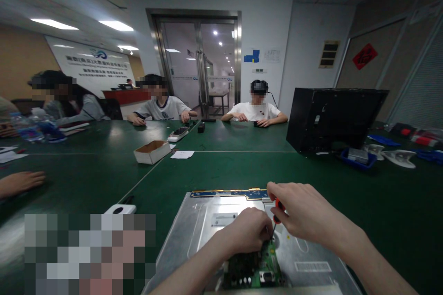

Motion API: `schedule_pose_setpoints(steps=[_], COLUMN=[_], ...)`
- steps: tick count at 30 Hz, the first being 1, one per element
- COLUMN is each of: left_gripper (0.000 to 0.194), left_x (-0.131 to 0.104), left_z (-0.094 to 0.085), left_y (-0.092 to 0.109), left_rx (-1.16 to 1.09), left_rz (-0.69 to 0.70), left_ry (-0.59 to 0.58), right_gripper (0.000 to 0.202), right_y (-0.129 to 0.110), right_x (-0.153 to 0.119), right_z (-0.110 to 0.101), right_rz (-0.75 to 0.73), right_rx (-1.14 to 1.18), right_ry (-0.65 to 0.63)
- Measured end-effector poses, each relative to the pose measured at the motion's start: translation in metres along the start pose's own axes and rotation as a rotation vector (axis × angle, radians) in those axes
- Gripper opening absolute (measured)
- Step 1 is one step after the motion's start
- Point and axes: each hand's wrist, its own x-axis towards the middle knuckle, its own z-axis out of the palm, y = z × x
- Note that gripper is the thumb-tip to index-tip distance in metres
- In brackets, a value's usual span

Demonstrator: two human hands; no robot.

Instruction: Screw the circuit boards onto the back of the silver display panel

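Observation:
A silver metal panel lies on the green table in front of me, with a blue circuit strip along its far edge. On its near part sits a green circuit board. My right hand is closed round a red and black screwdriver, whose thin shaft points down at the board's far end. Close beside the shaft, my left hand is bent over the board with its fingers pressed together; whatever is between them is hidden.
An open cardboard box and white paper lie beyond the panel. A large black casing stands at the right, near a blue tray. Several people sit around the table; one person's hand rests at the left.

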Motion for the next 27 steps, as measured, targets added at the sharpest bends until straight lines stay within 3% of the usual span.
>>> schedule_pose_setpoints(steps=[4, 11, 19, 27], left_gripper=[0.020, 0.023, 0.018, 0.018], left_x=[0.000, -0.001, 0.002, 0.001], left_z=[0.001, 0.000, 0.006, 0.003], left_y=[-0.001, 0.001, -0.005, -0.002], left_rx=[0.005, -0.007, 0.031, 0.031], left_rz=[0.005, -0.030, 0.008, 0.010], left_ry=[0.007, -0.031, -0.002, -0.021], right_gripper=[0.008, 0.028, 0.014, 0.026], right_y=[-0.004, -0.011, -0.008, -0.001], right_x=[0.001, 0.006, 0.008, 0.002], right_z=[-0.006, -0.006, -0.005, -0.003], right_rz=[0.037, 0.157, 0.094, 0.008], right_rx=[-0.081, -0.197, -0.120, 0.056], right_ry=[-0.064, -0.087, -0.115, -0.116])
